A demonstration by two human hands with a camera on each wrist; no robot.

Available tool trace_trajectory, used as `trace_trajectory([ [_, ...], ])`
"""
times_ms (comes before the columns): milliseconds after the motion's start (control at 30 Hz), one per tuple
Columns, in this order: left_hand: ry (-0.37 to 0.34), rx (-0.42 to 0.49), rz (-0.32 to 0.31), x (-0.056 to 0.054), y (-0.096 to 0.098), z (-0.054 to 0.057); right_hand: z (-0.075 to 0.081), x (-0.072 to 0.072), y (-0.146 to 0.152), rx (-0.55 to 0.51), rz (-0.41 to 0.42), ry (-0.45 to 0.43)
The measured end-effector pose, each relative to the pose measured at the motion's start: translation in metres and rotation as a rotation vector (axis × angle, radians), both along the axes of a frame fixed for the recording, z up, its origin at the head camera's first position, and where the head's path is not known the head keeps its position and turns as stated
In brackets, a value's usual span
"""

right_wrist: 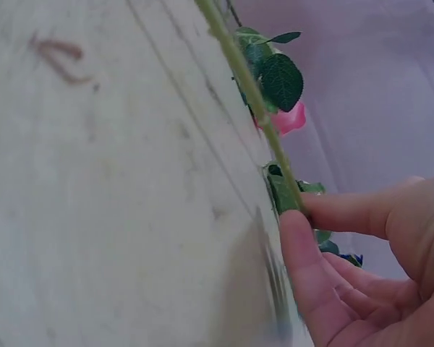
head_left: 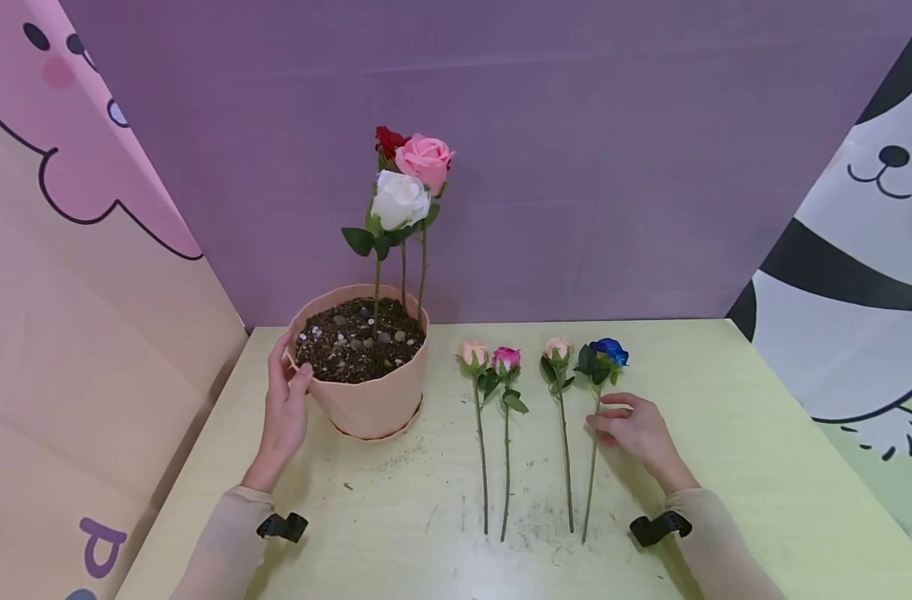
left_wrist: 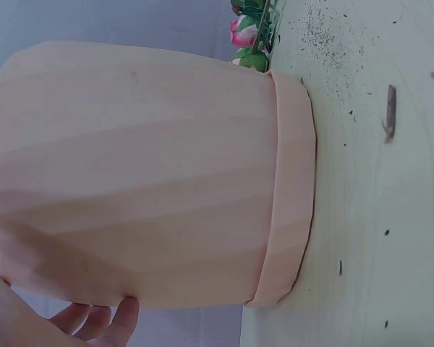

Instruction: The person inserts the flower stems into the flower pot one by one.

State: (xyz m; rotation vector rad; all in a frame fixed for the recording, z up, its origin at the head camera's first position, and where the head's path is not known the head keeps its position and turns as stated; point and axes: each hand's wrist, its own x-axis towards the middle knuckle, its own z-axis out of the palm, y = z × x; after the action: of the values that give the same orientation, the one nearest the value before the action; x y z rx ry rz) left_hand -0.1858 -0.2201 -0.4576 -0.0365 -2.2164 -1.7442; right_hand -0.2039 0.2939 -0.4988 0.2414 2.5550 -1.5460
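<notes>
Seemingly done: 3 standing roses [head_left: 401, 200] in flowerpot [head_left: 373, 408], near back-left corner of worktop [head_left: 741, 467] | apparently left: 3 lying roses [head_left: 506, 359], heads toward back edge, plus blue rose [head_left: 612, 352], stem pinched by right hand [head_left: 636, 429] | left hand [head_left: 286, 408] grips flowerpot's side

Pale beige sleeves [head_left: 223, 542] carry a small, black, blocky device [head_left: 283, 527] at each wrist.

Lane of tabletop [head_left: 448, 475] between pot [head_left: 373, 408] and left peach rose [head_left: 473, 353]; three more roses [head_left: 557, 348] in the way rightward
</notes>
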Motion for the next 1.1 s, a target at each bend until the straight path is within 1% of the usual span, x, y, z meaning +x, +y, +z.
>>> trace_trajectory([
  [200,0.007,-0.006,0.002,0.001,0.0,0.0,0.004,0.001,0.0,-0.165,-0.012,0.015],
  [333,0.005,-0.007,0.001,0.002,0.001,0.001,0.01,0.001,-0.001,-0.238,-0.036,0.021],
  [433,0.003,-0.004,0.002,0.002,0.001,0.001,0.015,0.0,-0.002,-0.26,-0.049,0.037],
  [667,0.004,0.001,0.003,0.002,0.001,0.0,0.028,0.0,-0.005,-0.249,-0.065,0.089],
  [800,0.009,0.0,0.004,0.001,0.001,0.0,0.036,0.002,-0.01,-0.271,-0.071,0.115],
  [933,0.009,-0.002,0.007,0.001,0.001,0.001,0.041,0.003,-0.015,-0.336,-0.1,0.16],
  [1100,0.006,0.003,0.009,0.001,0.002,0.001,0.047,0.005,-0.023,-0.443,-0.139,0.211],
])
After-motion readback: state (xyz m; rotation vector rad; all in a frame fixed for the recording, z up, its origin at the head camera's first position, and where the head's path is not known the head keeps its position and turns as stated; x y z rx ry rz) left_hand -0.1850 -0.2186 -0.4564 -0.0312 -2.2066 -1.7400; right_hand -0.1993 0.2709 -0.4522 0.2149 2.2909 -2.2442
